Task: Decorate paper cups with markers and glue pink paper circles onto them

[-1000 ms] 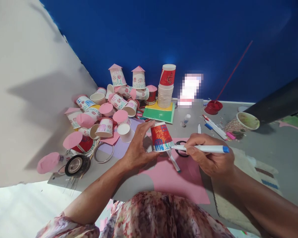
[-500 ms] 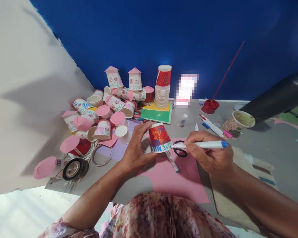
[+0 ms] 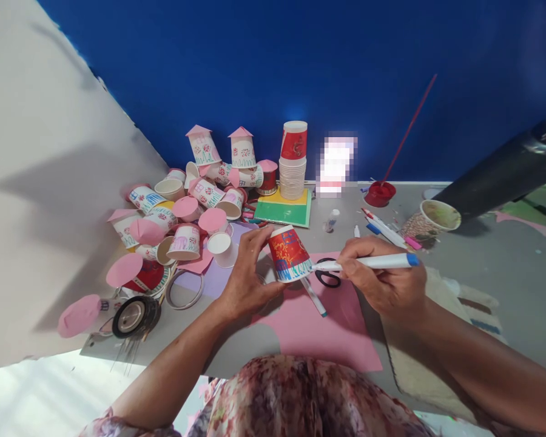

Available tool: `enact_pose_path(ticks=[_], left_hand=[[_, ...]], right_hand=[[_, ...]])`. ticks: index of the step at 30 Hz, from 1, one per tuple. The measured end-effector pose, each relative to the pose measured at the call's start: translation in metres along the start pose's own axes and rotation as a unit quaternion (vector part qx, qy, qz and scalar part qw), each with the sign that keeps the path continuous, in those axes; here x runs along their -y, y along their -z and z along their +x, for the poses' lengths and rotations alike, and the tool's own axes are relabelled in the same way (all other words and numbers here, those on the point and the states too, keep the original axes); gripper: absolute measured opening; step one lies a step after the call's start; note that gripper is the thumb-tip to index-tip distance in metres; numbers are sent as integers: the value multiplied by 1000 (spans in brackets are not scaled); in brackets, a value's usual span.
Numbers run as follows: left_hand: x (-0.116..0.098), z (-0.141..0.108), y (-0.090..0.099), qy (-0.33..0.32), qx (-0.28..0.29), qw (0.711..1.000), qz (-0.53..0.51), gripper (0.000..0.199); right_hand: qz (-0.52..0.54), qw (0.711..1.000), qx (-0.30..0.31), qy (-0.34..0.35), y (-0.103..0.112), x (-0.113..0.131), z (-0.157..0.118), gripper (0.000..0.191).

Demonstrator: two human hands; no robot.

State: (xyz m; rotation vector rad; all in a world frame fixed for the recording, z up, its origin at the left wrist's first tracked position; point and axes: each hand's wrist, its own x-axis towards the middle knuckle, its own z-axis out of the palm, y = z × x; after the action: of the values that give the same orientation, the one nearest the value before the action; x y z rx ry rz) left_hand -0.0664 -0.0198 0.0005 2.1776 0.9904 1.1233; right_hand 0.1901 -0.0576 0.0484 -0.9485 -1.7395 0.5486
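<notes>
Between thumb and fingers, my left hand [image 3: 248,270] grips a red paper cup [image 3: 290,252], upside down and tilted, with its wide rim low. Blue drawings and a row of teal marks show near that rim. My right hand [image 3: 382,276] is closed around a white marker with a blue end [image 3: 377,262], whose tip meets the cup's lower right edge. Beneath the hands lies pink paper [image 3: 323,340]. On it rest another marker with a teal end [image 3: 316,298] and black-handled scissors [image 3: 328,273], partly covered.
Decorated paper cups with pink tops [image 3: 186,240] are heaped at the left, beside tape rolls [image 3: 130,317]. A cup stack [image 3: 293,161] stands on a green and yellow packet [image 3: 282,211]. At the right are loose markers [image 3: 384,227], a patterned cup [image 3: 430,221], a black cylinder [image 3: 505,164] and a cloth [image 3: 418,358].
The marker tip stays at the cup's rim, and more teal marks show there. The cup has turned slightly in my left hand. The whole view has shifted a little.
</notes>
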Motion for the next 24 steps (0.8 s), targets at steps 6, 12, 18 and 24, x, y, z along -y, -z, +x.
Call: enact_pose_path(ticks=[6, 12, 18, 24], left_hand=[[-2, 0, 0, 3, -2, 1000, -1, 97], [-1, 0, -2, 5, -6, 999, -31, 95], [-1, 1, -4, 5, -11, 998, -54, 91], [1, 0, -5, 18, -4, 997, -76, 91]], right_hand=[[-25, 998, 52, 2, 0, 0, 3, 15], [-22, 1000, 3, -14, 2, 3, 2, 16], [-23, 999, 36, -17, 1, 2, 3, 16], [-34, 999, 4, -8, 3, 2, 3, 18]])
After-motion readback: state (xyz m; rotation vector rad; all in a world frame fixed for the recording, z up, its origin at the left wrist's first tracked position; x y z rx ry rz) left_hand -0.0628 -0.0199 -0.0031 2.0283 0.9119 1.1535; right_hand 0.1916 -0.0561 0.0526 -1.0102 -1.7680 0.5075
